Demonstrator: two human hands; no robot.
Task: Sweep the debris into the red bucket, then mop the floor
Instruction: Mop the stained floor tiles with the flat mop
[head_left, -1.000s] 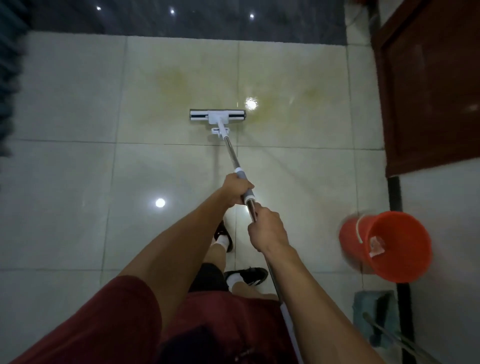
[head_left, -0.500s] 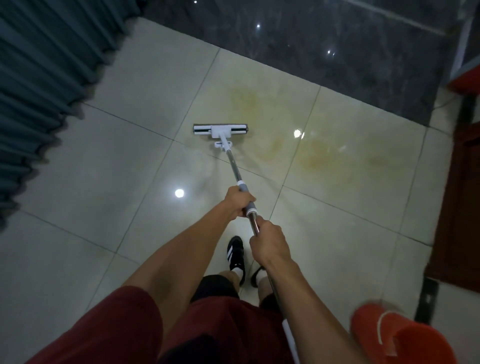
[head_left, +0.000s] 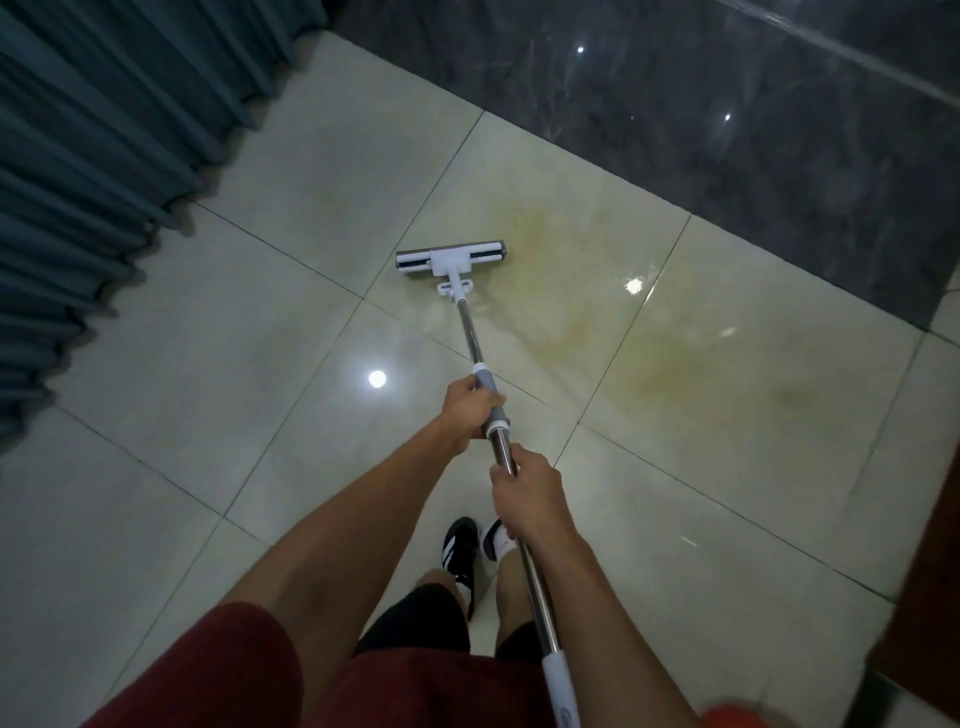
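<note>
A: Head view, upper part: what is lying on the glossy cream-tiled floor (head_left: 218, 395)?

B: The flat white-and-grey mop head (head_left: 450, 255) is resting on a tile, just beside a yellowish stain (head_left: 613, 332). Teal pleated curtains (head_left: 88, 171) are hanging at the left, and a dark marble-patterned strip (head_left: 727, 130) is running across the top right.

A: Head view, lower part: how are the hands sitting?

B: The left hand (head_left: 470, 408) is wrapping the grey sleeve of the long metal mop pole (head_left: 470, 332). The right hand (head_left: 527, 493) is gripping the bare steel lower down. Both are closing fully round the pole.

A: And the bucket?

B: Only an orange-red rim of the red plastic bucket (head_left: 737, 717) is showing, at the bottom right edge. A black-and-white shoe (head_left: 460, 551) is standing below the hands.
</note>
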